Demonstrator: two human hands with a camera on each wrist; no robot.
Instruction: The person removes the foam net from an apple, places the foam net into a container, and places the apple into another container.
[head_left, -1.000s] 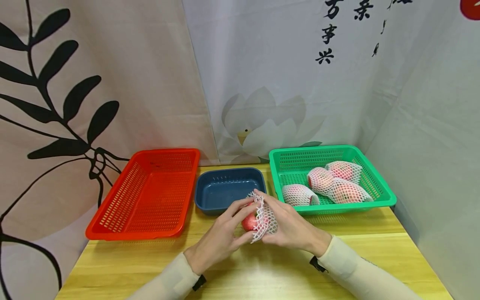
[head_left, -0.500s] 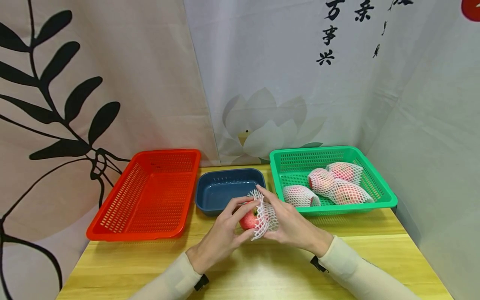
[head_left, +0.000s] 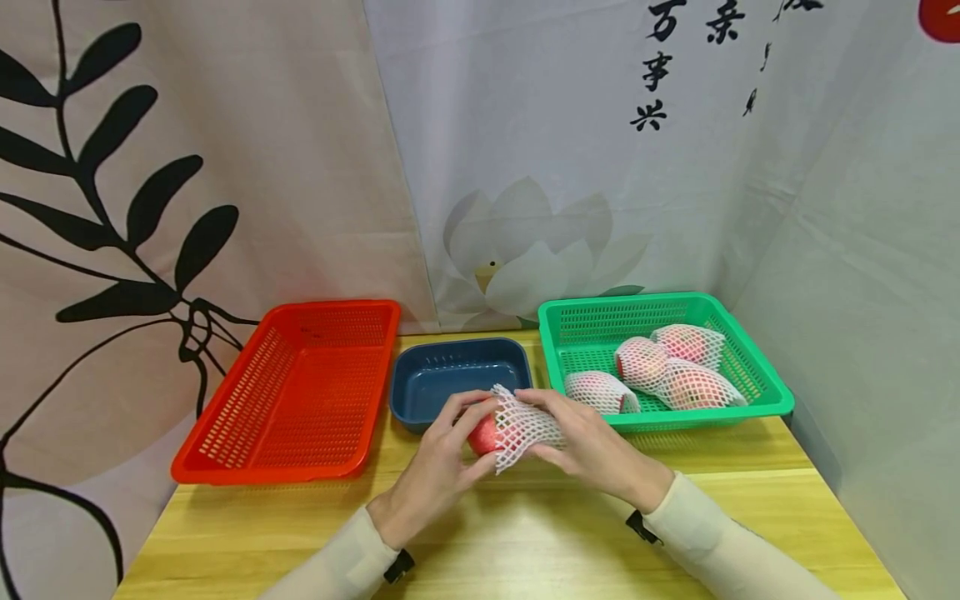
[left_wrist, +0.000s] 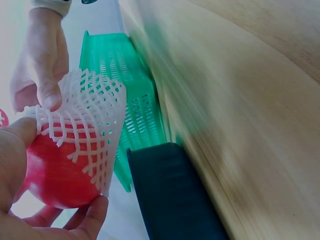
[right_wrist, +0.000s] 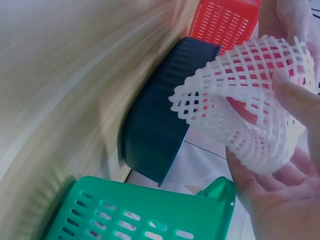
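Observation:
Over the table's middle, my left hand [head_left: 427, 475] grips a red apple [head_left: 483, 435] by its left side. A white foam net sleeve [head_left: 525, 429] covers the apple's right part, and its loose end reaches towards my right hand [head_left: 603, 454]. That hand pinches the sleeve between thumb and fingers. In the left wrist view the red apple [left_wrist: 60, 175] shows bare at its lower part, with the mesh [left_wrist: 95, 105] stretched over the rest. The sleeve's tapered open end [right_wrist: 240, 90] appears in the right wrist view, with some red inside.
A red basket [head_left: 315, 383] stands at the left. Just behind the hands is a dark blue tray [head_left: 457, 379]. On the right, a green basket [head_left: 588, 333] holds several fruits in white foam nets [head_left: 697, 387]. A printed cloth [head_left: 517, 125] hangs behind the wooden table [head_left: 517, 550].
More of the apple is now under the foam net, and its stem no longer shows. Both hands have shifted slightly; the right one has drawn back a little to the right along the sleeve.

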